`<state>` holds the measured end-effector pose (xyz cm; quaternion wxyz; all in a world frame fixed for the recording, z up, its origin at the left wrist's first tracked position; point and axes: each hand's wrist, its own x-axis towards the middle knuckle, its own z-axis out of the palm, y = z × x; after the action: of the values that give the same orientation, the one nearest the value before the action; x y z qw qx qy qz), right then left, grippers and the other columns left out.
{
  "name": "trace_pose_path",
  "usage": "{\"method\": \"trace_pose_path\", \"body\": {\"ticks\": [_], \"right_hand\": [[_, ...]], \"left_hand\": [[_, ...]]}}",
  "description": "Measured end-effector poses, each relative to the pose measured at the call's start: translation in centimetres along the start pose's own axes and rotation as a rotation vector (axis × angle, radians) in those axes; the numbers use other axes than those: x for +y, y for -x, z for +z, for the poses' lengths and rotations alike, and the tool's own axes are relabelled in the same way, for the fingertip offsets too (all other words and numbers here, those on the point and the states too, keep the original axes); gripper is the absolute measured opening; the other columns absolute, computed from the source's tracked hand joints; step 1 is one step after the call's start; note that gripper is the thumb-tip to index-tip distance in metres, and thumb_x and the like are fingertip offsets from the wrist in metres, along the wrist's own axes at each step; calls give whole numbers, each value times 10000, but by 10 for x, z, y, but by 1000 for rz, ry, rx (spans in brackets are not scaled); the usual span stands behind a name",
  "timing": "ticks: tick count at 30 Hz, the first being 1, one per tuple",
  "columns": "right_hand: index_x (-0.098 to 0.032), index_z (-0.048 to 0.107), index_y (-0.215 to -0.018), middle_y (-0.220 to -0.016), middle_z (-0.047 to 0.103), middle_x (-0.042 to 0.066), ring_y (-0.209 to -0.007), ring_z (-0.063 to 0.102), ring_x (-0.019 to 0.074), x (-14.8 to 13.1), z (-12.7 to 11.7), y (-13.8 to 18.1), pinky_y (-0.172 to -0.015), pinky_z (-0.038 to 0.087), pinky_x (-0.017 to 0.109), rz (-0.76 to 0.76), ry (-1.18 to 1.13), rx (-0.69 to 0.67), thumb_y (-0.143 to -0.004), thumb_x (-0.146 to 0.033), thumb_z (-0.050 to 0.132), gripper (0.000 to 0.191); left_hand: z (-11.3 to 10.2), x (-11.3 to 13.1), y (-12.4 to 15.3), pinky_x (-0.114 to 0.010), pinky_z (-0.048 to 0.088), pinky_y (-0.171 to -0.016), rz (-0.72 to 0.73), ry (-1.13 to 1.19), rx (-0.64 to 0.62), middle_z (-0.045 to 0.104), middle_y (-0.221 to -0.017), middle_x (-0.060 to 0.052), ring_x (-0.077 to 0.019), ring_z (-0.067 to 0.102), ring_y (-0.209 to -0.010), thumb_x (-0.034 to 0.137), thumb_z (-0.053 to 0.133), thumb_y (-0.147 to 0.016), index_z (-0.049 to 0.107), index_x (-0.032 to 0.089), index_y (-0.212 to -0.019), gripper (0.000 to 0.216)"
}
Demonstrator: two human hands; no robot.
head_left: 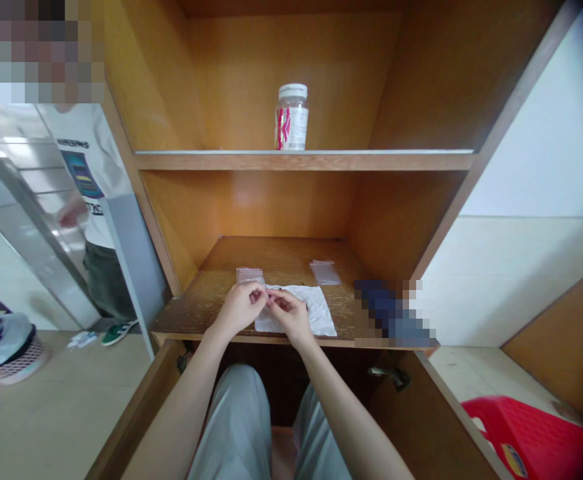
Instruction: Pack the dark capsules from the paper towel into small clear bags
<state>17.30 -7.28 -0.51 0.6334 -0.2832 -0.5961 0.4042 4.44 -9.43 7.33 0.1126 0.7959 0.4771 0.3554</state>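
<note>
My left hand and my right hand meet over a white tissue on the wooden cabinet shelf. The fingertips of both are pinched close together. Whatever is between them is too small and too covered to make out. Just behind my left hand lies a clear plastic bag, partly hidden by the fingers. A second clear plastic bag rests flat farther back, to the right of the tissue.
A lidded jar stands on the upper shelf. At right are a blurred dark-blue item and a red plastic object on the floor. Cabinet doors hang open beside my knees. A person stands at left near a laundry basket.
</note>
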Motion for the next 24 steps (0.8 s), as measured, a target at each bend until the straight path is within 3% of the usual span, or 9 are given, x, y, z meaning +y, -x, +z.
{"method": "trace_pose_path", "body": {"ticks": [24], "right_hand": [[-188,617,-757,-710,612,31,-648,547,144,-4,0,1,-606,449,266,45,27,39,-751,-371,545,196]], "left_hand": [[5,2,2,-211,362,-563,-10,-33,14,597,-604,7,-106,514,-561,177,516,-712,593,164,-643,105]]}}
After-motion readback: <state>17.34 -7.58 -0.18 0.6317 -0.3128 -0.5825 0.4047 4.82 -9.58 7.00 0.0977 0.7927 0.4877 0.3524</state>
